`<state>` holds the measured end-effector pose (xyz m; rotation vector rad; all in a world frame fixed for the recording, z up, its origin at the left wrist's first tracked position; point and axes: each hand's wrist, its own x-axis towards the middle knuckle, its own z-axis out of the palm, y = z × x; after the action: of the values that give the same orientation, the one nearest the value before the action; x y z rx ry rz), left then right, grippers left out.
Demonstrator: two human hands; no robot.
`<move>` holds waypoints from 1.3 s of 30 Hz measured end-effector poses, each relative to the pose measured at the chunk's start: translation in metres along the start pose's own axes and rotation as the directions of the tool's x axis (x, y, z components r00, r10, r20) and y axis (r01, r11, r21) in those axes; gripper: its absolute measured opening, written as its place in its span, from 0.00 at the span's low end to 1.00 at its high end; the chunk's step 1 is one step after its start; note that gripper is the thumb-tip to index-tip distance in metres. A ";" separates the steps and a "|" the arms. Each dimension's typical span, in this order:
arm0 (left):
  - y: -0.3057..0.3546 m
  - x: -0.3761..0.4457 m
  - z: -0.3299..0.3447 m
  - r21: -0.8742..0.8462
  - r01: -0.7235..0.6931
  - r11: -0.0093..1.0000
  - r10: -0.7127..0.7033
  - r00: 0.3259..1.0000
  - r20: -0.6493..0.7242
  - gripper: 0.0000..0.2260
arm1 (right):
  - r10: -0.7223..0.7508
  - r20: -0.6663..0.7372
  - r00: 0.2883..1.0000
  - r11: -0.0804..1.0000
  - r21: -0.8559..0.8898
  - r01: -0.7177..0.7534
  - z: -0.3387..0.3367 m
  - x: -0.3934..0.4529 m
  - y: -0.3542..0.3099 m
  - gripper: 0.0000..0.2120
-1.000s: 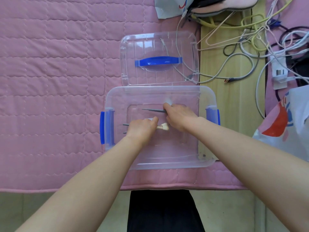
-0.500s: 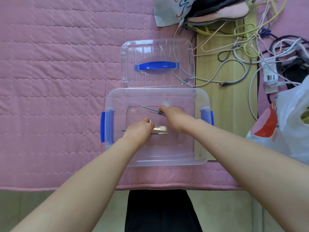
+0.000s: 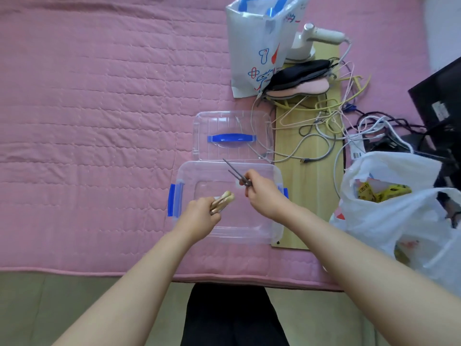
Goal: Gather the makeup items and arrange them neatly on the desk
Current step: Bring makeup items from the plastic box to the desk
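Holding brushes (image 3: 222,202) in our left hand (image 3: 199,216), right hand (image 3: 259,193) pinching two thin pencils (image 3: 235,174) (loosely?) over the clear box (image 3: 249,236); they could slip.

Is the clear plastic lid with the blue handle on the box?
No, the clear lid lies flat on the pink quilt behind the open clear box.

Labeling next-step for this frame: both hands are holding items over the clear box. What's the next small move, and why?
Probably carry both loads left, clear of the storage box, and lay them side by side on the pink quilted mat. The left hand grips a bundle of makeup brushes, the right hand pinches thin dark tweezers, and the box looks emptied; its lid lies behind it.
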<state>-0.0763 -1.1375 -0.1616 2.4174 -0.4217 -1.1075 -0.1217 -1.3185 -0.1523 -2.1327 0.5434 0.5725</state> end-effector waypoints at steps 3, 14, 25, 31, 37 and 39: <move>0.012 -0.033 -0.015 -0.298 0.124 0.947 -0.143 0.989 -0.043 0.04 | 0.016 0.027 1.000 0.998 0.062 -0.018 -0.013 -0.032 -0.020 0.11; 0.057 -0.167 -0.047 -0.922 0.043 0.384 -0.443 0.885 -0.143 0.06 | 0.037 0.041 0.998 0.906 0.420 -0.051 -0.051 -0.154 -0.097 0.10; 0.063 -0.283 -0.066 -0.985 -0.158 0.070 -0.569 0.804 -0.170 0.06 | -0.117 0.151 0.981 0.941 0.333 0.061 -0.035 -0.230 -0.165 0.11; 0.040 -0.339 -0.072 -0.966 -0.248 -0.065 -0.607 0.779 -0.159 0.07 | -0.204 0.262 0.943 0.960 0.245 0.139 -0.003 -0.251 -0.205 0.10; -0.010 -0.397 -0.084 -0.920 -0.351 -0.177 -0.619 0.766 -0.173 0.07 | -0.258 0.365 0.895 0.959 0.209 0.191 0.054 -0.275 -0.262 0.11; -0.031 -0.417 -0.089 -0.904 -0.385 -0.185 -0.637 0.748 -0.188 0.06 | -0.280 0.409 0.869 0.956 0.202 0.213 0.080 -0.284 -0.282 0.11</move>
<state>-0.2681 -0.9016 0.1384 0.9853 0.8576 -0.1423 -0.2076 -1.0473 0.1407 -1.8144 0.0569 0.8043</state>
